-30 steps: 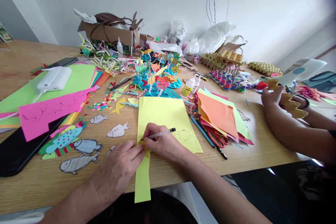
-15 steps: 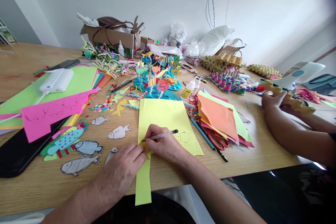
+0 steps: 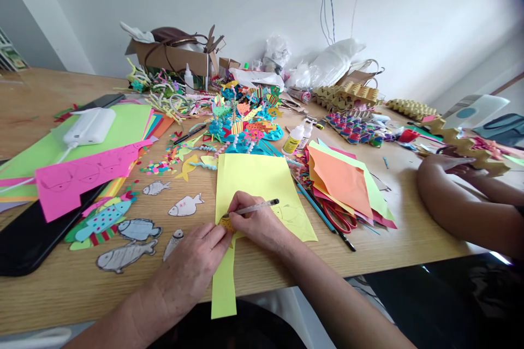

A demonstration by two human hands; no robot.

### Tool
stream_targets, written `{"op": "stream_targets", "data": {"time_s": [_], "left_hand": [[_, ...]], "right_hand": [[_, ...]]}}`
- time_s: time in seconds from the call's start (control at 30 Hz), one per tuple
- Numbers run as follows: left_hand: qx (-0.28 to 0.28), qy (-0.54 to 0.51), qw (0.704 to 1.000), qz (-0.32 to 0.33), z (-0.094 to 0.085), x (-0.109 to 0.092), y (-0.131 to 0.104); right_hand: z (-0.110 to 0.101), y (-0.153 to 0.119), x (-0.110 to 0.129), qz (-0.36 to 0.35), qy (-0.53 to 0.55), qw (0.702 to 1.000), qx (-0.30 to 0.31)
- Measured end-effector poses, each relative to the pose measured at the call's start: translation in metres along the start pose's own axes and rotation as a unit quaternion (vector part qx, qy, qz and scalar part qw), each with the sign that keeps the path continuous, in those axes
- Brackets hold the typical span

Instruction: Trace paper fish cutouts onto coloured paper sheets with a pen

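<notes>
My right hand [image 3: 256, 223] is closed around a pen [image 3: 257, 207], its tip on a small orange-yellow cutout [image 3: 226, 223]. Fingers of my left hand [image 3: 200, 251] press that cutout down from the left; part of it is hidden under them. Beneath both lies a yellow-green paper sheet [image 3: 254, 174] with faint pencil lines at its right, and a narrow strip of it hangs past the table edge. Grey drawn paper fish [image 3: 126, 255] and a white fish cutout [image 3: 185, 205] lie left of my hands.
Coloured papers [image 3: 339, 180], red scissors [image 3: 341, 221] and pencils lie at the right. A black tray-like object [image 3: 33, 245] and pink paper [image 3: 85, 174] are at the left. Glue bottles [image 3: 293, 140] stand behind. Another person's arms [image 3: 446, 191] hold an egg carton at far right.
The other person's hands and the egg carton have moved right. My hands stay almost in place, with the pen still at the cutout.
</notes>
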State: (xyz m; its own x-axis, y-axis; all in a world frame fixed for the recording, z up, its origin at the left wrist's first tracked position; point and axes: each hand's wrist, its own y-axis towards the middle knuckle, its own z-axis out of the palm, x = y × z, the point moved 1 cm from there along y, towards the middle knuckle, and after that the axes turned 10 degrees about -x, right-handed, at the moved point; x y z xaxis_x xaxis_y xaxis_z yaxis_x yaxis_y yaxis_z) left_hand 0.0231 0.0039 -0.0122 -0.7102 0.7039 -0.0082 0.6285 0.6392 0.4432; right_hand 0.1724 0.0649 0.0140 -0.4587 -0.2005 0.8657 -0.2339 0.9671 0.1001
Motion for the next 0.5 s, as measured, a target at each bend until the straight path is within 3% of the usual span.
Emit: {"op": "stream_targets", "data": {"time_s": [0.2, 0.5], "left_hand": [[0.021, -0.007, 1.000, -0.012, -0.0019, -0.0007, 0.0013], [-0.060, 0.008, 0.998, 0.036, 0.0049, 0.0036, 0.0005]], "right_hand": [[-0.0009, 0.0014, -0.0038, -0.007, 0.003, 1.000, -0.008], [-0.0013, 0.0029, -0.0078, -0.007, 0.019, 1.000, -0.009]]}}
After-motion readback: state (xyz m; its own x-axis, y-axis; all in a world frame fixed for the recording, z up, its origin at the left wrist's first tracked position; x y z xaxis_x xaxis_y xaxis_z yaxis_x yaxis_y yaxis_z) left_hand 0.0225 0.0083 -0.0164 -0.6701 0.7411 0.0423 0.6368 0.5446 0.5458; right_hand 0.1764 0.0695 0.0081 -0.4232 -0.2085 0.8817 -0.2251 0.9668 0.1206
